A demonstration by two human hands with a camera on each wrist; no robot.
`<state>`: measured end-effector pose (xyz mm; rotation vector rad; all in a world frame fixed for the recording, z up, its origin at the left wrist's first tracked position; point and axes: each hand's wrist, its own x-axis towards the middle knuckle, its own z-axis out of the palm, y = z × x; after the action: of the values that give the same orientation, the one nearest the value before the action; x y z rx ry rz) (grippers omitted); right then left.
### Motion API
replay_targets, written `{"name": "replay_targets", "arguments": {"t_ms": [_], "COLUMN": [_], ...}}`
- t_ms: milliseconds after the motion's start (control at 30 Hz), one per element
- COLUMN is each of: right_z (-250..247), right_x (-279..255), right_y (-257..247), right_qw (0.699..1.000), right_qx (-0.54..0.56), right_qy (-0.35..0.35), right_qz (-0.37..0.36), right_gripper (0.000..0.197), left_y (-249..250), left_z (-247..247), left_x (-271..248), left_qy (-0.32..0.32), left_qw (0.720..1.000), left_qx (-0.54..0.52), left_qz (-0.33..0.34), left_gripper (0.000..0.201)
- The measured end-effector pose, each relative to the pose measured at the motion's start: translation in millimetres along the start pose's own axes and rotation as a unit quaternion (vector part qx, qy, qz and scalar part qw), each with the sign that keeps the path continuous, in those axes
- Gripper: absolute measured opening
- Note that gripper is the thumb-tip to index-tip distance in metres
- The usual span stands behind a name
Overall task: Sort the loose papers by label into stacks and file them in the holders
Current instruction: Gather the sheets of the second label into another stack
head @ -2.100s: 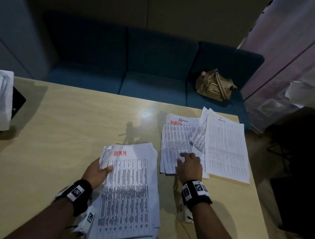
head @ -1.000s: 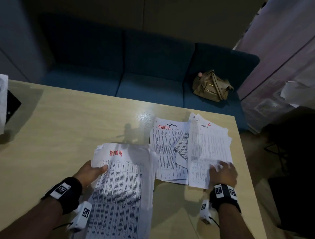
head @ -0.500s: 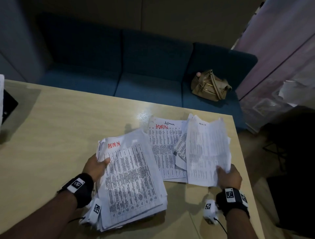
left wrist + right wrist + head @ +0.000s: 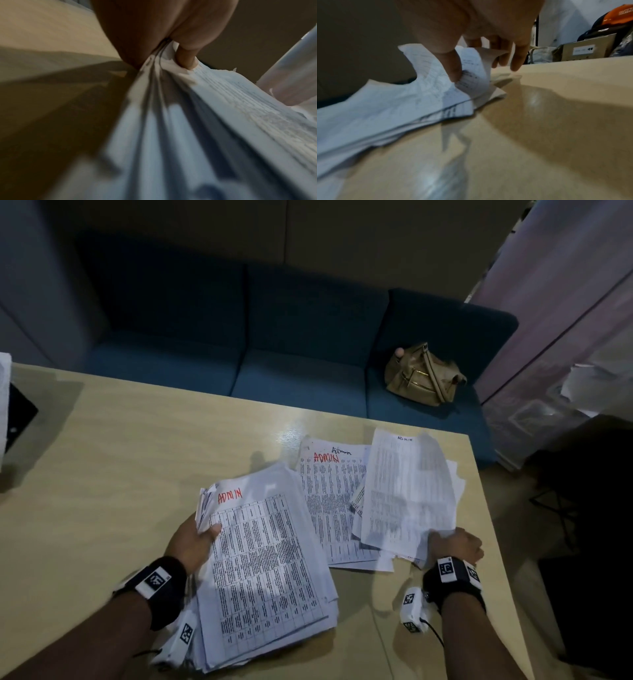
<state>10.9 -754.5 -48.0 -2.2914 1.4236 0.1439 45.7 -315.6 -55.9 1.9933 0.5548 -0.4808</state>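
- Since two seconds back: my left hand has gone from lying flat on the big ADMIN stack to gripping its left edge and swinging the stack askew, raised at that edge; my right hand has left the middle sheets and now pinches the near corner of the rightmost sheet, peeling it up.
- Left grip, per wrist view: thumb on top, palm and hidden fingers below, many layers bunched between. Stack edges are fanned and uneven.
- Right grip, per wrist view: thumb and forefinger pinch one curled corner; the other fingers hang free above the table.
- Remaining loose papers lie overlapped between my hands, near the table's right end. No holders are in view.
- Risk 1: lower sheets slide out of the tilted stack, because only one edge is clamped and the pile is not squared.
- Risk 2: the pinched corner creases or tears if I pull fast; the sheet is held by that corner alone.
- Risk 3: a second sheet clings and comes along unread, so it gets misfiled. Labels are small and the light is dim.
- Risk 4: the sheet by the right table edge gets brushed off onto the floor.
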Motion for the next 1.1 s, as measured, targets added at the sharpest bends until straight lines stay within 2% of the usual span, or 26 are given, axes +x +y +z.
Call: {"name": "replay_targets", "arguments": {"t_ms": [133, 300, 433, 600, 733, 867, 967, 1100], "right_z": [12, 10, 4, -12, -30, -48, -55, -28], "right_x": [8, 1, 1, -6, -9, -14, -31, -69], "right_y": [6, -4, -2, -4, -11, -19, -29, -42], "right_qw": [0.999, 0.996, 0.994, 0.983, 0.957, 0.932, 0.912, 0.909], "right_qx": [-0.023, 0.039, 0.079, 0.172, 0.251, 0.309, 0.34, 0.275], "right_qy": [-0.025, -0.035, -0.001, 0.021, 0.035, 0.024, -0.011, -0.086], "right_qz": [-0.028, -0.065, -0.076, -0.052, -0.143, -0.188, -0.231, -0.301], "right_gripper": [0.047, 0.036, 0.029, 0.055, 0.031, 0.026, 0.022, 0.023], "left_y": [-4, -3, -3, -7, -8, -8, -9, -6], "left_z": [0, 1, 2, 2, 1, 1, 0, 2], "left_x": [-2, 0, 1, 3, 6, 6, 7, 5], "left_qy": [0.007, 0.006, 0.001, -0.002, -0.007, -0.016, -0.011, -0.002], "left_qw": [1.0, 1.0, 1.0, 1.0, 1.0, 1.0, 1.0, 1.0], "left_qx": [0.012, 0.009, -0.002, -0.006, 0.014, 0.015, 0.026, 0.025], "left_qz": [0.009, 0.016, 0.005, 0.001, 0.01, 0.007, 0.012, 0.011], "left_gripper": [0.037, 0.036, 0.036, 0.038, 0.039, 0.039, 0.039, 0.036]}}
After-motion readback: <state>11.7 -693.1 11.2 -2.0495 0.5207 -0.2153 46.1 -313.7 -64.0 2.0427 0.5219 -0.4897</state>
